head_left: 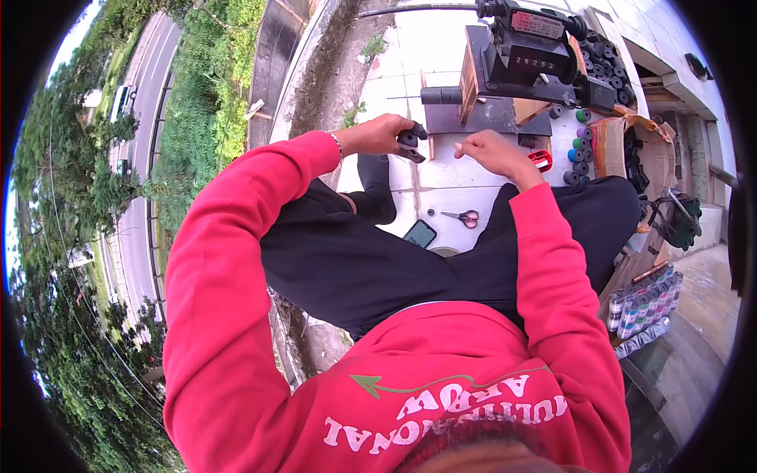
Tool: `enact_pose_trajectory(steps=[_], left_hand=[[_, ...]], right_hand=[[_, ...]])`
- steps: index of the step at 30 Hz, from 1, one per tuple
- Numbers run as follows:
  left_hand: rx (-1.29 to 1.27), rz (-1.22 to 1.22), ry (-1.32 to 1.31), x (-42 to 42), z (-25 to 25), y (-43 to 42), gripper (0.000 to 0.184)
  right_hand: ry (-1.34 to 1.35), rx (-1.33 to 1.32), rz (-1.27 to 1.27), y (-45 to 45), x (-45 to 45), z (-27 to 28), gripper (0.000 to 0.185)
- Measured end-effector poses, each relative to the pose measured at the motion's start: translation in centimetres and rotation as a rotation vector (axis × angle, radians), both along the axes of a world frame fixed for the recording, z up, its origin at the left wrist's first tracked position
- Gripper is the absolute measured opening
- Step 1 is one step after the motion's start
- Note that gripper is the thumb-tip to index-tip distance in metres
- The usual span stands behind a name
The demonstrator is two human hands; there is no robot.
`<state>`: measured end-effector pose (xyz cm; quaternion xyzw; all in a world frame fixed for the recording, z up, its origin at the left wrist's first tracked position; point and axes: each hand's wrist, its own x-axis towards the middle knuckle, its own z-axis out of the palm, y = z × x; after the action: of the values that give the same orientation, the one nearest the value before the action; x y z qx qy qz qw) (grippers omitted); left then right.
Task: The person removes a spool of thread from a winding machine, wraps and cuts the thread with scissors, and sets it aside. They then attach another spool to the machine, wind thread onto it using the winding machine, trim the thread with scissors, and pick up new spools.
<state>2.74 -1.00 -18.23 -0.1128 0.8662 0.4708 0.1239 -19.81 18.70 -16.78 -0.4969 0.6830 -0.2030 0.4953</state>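
Observation:
My left hand (372,135) is closed around a small black roll (408,139), with more black material sticking out below it. To its right, my right hand (493,153) has its fingers pinched together; whatever is between the fingertips is too small to name. A black machine (528,55) with a number counter stands beyond my right hand. Behind the hands, black cylinders (441,95) lie by a dark board (485,114). A red object (541,160) sits just right of my right hand.
Scissors (465,217) and a phone (419,233) lie on the tiles between my legs. Black, green, blue and purple rolls (579,155) stand at right beside a cardboard box (611,146). Wrapped rolls (646,303) are at the lower right. A ledge (315,63) borders greenery and a road.

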Motion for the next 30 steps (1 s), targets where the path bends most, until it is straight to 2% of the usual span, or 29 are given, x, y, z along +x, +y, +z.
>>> enact_pose_trajectory(steps=[2,4,5,7,8,9,11,12,15,16,18,21,24,25,27,29,30], left_hand=[[0.020,-0.006,-0.026,0.0,-0.3,-0.3,0.035],[0.058,-0.024,-0.086,-0.4,-0.4,0.0,0.035],[0.063,-0.034,-0.084,-0.6,-0.5,0.4,0.035],[0.059,-0.097,-0.078,-1.4,-0.2,1.2,0.035],[0.105,-0.120,-0.082,-2.0,-0.2,1.7,0.036],[0.113,-0.132,-0.082,-2.4,-1.2,1.7,0.036],[0.033,-0.153,-0.172,-2.9,-4.0,1.5,0.041],[0.012,-0.175,-0.239,-3.2,-4.3,1.7,0.050],[0.087,-0.187,-0.201,-3.4,-5.1,2.5,0.056],[0.089,-0.189,-0.201,-3.5,-4.4,2.8,0.056],[0.112,-0.147,-0.224,-3.6,-3.3,3.2,0.069],[0.127,-0.134,-0.288,-4.3,-2.7,3.4,0.074],[0.092,-0.193,-0.273,-4.7,-6.5,2.9,0.064],[0.095,-0.198,-0.274,-5.0,-5.6,3.3,0.064],[0.225,-0.159,-0.281,-5.4,-3.9,4.2,0.057],[0.277,-0.147,-0.262,-5.7,-4.1,4.5,0.054],[0.328,-0.133,-0.245,-5.8,-4.2,4.5,0.052]], right_hand=[[0.063,0.028,0.027,1.4,-1.5,5.0,0.033],[-0.030,0.079,0.026,2.8,-2.3,7.7,0.032],[-0.028,0.085,0.016,3.6,-2.6,7.7,0.032],[0.186,-0.161,0.091,5.1,-3.2,8.3,0.027],[0.315,-0.071,0.129,5.6,-3.6,8.5,0.023],[0.315,-0.061,0.118,6.1,-3.9,8.5,0.023],[0.420,0.025,0.151,6.8,-4.5,8.2,0.021],[0.327,-0.034,0.088,7.1,-4.6,8.2,0.018],[0.236,-0.060,-0.051,8.1,-5.3,9.5,0.017],[0.241,-0.050,-0.070,8.2,-5.4,10.9,0.016],[0.241,-0.041,-0.076,8.6,-6.2,12.9,0.018],[0.261,-0.047,-0.060,9.3,-8.2,13.7,0.021],[0.399,-0.018,-0.051,9.8,-10.1,16.3,0.024],[0.399,-0.014,-0.055,10.5,-11.1,16.2,0.024],[0.600,-0.180,0.066,12.2,-13.5,15.7,0.022],[0.607,-0.149,0.126,12.9,-15.7,15.6,0.019],[0.606,-0.043,0.106,13.0,-16.1,16.4,0.017]])
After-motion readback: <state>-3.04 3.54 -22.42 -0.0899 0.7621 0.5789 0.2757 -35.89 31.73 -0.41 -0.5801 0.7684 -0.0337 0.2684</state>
